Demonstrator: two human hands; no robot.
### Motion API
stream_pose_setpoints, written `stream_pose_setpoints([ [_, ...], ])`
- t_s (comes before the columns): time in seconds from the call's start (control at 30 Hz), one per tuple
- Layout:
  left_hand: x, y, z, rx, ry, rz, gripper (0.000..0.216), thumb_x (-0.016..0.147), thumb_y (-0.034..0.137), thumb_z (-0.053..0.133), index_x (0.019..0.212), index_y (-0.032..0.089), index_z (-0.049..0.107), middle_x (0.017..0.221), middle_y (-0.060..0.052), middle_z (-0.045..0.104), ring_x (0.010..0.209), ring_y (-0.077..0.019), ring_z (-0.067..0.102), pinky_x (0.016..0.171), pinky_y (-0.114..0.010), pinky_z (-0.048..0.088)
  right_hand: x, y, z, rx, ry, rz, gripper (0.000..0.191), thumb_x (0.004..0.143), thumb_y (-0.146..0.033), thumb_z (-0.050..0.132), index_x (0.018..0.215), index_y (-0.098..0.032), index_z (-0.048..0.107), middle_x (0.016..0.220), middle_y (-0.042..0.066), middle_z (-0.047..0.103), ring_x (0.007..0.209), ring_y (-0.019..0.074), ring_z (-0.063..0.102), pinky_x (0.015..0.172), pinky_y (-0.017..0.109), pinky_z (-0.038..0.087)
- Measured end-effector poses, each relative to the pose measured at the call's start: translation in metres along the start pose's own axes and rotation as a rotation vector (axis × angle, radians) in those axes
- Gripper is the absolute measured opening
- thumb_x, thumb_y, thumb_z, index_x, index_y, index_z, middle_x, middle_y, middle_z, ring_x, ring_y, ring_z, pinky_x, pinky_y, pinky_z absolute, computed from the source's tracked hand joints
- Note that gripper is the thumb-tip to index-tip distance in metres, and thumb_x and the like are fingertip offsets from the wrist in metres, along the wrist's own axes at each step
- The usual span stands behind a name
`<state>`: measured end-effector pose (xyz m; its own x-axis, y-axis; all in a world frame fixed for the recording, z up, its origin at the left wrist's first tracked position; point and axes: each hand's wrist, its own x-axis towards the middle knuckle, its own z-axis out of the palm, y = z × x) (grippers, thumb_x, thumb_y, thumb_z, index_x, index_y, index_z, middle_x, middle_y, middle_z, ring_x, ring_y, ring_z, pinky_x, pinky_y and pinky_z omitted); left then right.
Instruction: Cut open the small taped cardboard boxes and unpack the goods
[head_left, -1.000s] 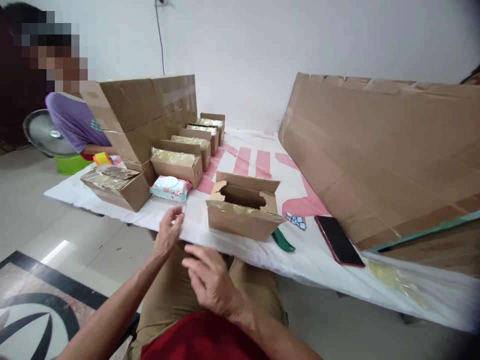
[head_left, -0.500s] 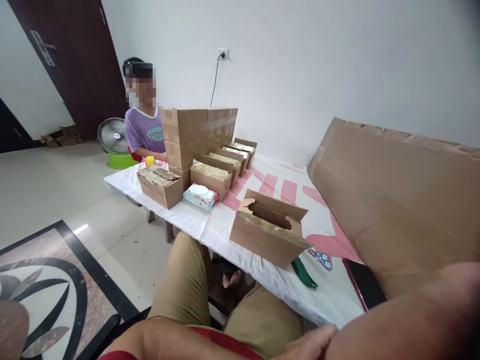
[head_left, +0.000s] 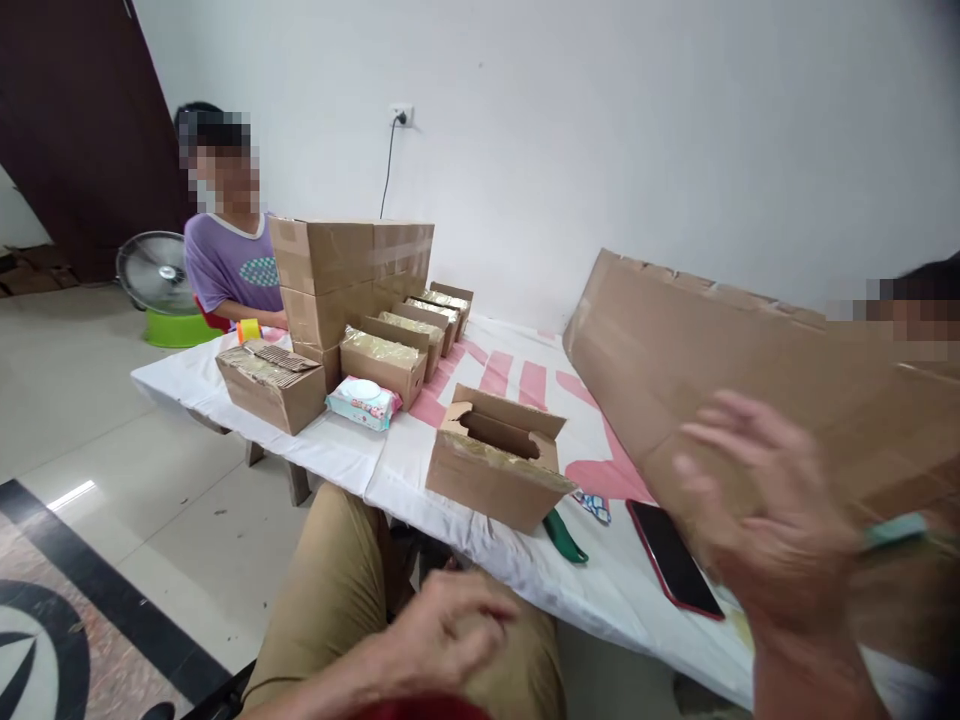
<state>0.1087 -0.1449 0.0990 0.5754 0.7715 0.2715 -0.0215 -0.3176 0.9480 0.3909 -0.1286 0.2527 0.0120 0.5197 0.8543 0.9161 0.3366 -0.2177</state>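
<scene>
My right hand (head_left: 772,500), blurred by motion, is raised in front of the large cardboard sheet (head_left: 675,340) with its fingers apart and nothing in them. Above my lap hovers my left hand (head_left: 457,625), its fingers loosely bent, the thumb apart from them, and no object showing. Nearest to both on the table is an open cardboard box (head_left: 480,480), flaps up, with torn edges around its opening. A green curved handle (head_left: 564,538) sticks out from beside this box. Close to my right hand lies a phone (head_left: 671,560) with a red edge.
Stacked closed cartons (head_left: 337,260) stand at the table's far left, with several filled boxes (head_left: 382,355) beside them. A wet-wipes pack (head_left: 365,402) lies in front. One person (head_left: 229,250) sits behind the stack; another person's head (head_left: 926,300) shows at right. A fan (head_left: 154,270) stands on the floor.
My right hand has risen from the lower right into full view, fingers spread. My left hand has come into clearer view above my lap. The view has turned right, revealing a second person.
</scene>
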Motion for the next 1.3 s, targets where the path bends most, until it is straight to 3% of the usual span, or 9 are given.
stream_pose_setpoints([
  [0.07,0.013,-0.006,-0.038,0.091,0.286,0.033,0.026,0.092,0.032,0.061,0.105,0.02,0.08,0.098,-0.01,0.08,0.091,-0.0229,0.075,0.085,-0.034,0.06,-0.015,0.026,0.013,0.042,-0.183,-0.003,0.026,0.097,-0.042,0.064,0.118,-0.028,0.071,0.147,0.009,0.061,0.132,0.0296,0.062,0.115,0.051,0.048],
  [0.17,0.038,-0.019,-0.089,0.24,0.575,0.05,0.034,0.087,0.033,0.07,0.12,0.025,0.074,0.133,-0.013,0.07,0.122,-0.0288,0.067,0.099,-0.043,0.057,-0.045,0.065,0.038,0.127,-0.5,0.15,0.051,0.091,-0.052,0.067,0.136,-0.028,0.063,0.151,0.011,0.059,0.139,0.033,0.057,0.111,0.051,0.052],
  [0.27,0.07,-0.034,-0.116,0.281,0.579,0.053,0.063,0.078,0.043,0.081,0.136,0.027,0.063,0.16,-0.016,0.046,0.148,-0.0356,0.046,0.112,-0.052,0.049,-0.066,0.083,0.063,0.227,-0.664,0.293,0.074,0.085,-0.059,0.072,0.15,-0.029,0.052,0.162,0.013,0.047,0.148,0.0348,0.047,0.114,0.051,0.05],
  [0.4,0.109,-0.051,-0.12,0.252,0.464,-0.046,0.074,0.069,0.054,0.087,0.133,0.025,0.063,0.169,-0.018,0.031,0.157,-0.0397,0.03,0.118,-0.058,0.04,-0.071,0.082,0.09,0.329,-0.736,0.399,0.082,0.082,-0.067,0.073,0.152,-0.033,0.05,0.171,0.012,0.032,0.153,0.0376,0.039,0.116,0.056,0.046],
  [0.63,0.128,-0.066,-0.099,-0.007,0.579,-0.242,0.047,0.074,0.06,0.081,0.085,0.017,0.065,0.142,-0.02,0.061,0.123,-0.0353,0.066,0.105,-0.052,0.051,-0.093,0.076,0.122,0.47,-0.532,0.592,0.056,0.093,-0.065,0.059,0.135,-0.028,0.063,0.161,0.012,0.048,0.148,0.0349,0.046,0.122,0.053,0.038],
  [0.83,0.127,-0.063,-0.085,-0.131,0.538,-0.263,0.069,0.078,0.058,0.079,0.13,0.017,0.06,0.135,-0.017,0.068,0.124,-0.0329,0.066,0.102,-0.045,0.054,-0.108,0.064,0.127,0.534,-0.428,0.724,0.07,0.094,-0.061,0.06,0.153,-0.028,0.047,0.156,0.01,0.053,0.143,0.0325,0.051,0.119,0.048,0.043],
  [1.0,0.114,-0.064,-0.08,-0.136,0.493,-0.24,0.065,0.087,0.059,0.07,0.136,0.017,0.058,0.141,-0.015,0.065,0.132,-0.0344,0.061,0.105,-0.044,0.053,-0.113,0.048,0.128,0.501,-0.391,0.728,0.072,0.097,-0.056,0.057,0.16,-0.025,0.038,0.161,0.011,0.048,0.149,0.0318,0.045,0.12,0.047,0.042],
  [1.13,0.111,-0.052,-0.096,-0.145,0.566,-0.092,0.075,0.085,0.056,0.075,0.146,0.017,0.052,0.147,-0.016,0.06,0.138,-0.0357,0.057,0.115,-0.047,0.047,-0.091,0.029,0.129,0.47,-0.346,0.561,0.075,0.099,-0.052,0.055,0.164,-0.024,0.03,0.165,0.013,0.042,0.149,0.0329,0.045,0.118,0.048,0.045],
  [1.3,0.145,0.007,-0.121,-0.016,0.526,0.146,0.084,0.077,0.051,0.085,0.148,0.019,0.052,0.151,-0.015,0.056,0.142,-0.0361,0.052,0.12,-0.047,0.043,-0.027,0.025,0.116,0.408,-0.17,0.305,0.076,0.101,-0.058,0.05,0.164,-0.02,0.032,0.167,0.015,0.037,0.149,0.0388,0.043,0.119,0.058,0.041],
])
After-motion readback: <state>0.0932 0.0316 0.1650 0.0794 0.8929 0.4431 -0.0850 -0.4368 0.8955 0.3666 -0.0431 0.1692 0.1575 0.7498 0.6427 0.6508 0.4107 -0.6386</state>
